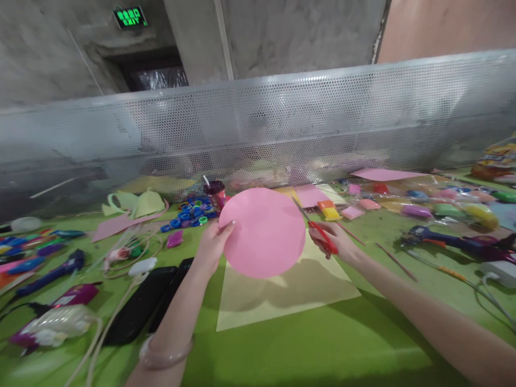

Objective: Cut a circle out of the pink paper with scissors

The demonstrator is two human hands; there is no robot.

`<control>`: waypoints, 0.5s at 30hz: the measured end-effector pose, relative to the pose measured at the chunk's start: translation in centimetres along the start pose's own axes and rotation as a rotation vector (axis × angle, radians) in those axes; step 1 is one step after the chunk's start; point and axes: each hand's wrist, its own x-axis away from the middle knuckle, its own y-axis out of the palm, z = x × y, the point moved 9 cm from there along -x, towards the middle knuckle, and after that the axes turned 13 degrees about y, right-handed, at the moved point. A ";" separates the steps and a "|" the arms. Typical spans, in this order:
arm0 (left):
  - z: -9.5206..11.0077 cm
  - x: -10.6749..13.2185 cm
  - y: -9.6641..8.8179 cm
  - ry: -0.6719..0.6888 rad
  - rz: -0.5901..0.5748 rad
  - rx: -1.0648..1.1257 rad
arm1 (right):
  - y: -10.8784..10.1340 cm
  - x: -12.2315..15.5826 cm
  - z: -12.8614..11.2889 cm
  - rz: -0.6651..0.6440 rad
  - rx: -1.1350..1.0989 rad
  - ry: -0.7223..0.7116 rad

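Note:
A round pink paper disc (pixel 264 234) is held up in the middle by my left hand (pixel 213 242), thumb on its front at the left edge. My right hand (pixel 332 239) is closed around the red handles of a pair of scissors (pixel 322 236). Its dark blades point up and left, close to the disc's right edge; whether they touch it I cannot tell. Below the disc, a pale yellow paper sheet (pixel 282 301) lies on the green table (pixel 306 349), partly covered by the disc and its shadow.
Black phones (pixel 139 306) and cables lie left of my forearm. Blue bottle caps (pixel 191 212) and a dark cup with a straw (pixel 215 193) stand behind. Coloured clay packets (pixel 419 210) and a blue glue gun (pixel 439 239) are at right. A perforated metal screen (pixel 258 123) borders the back.

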 end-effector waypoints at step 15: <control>0.0 0.1 0.0 -0.008 0.003 -0.016 | 0.0 -0.3 0.3 -0.005 0.001 0.006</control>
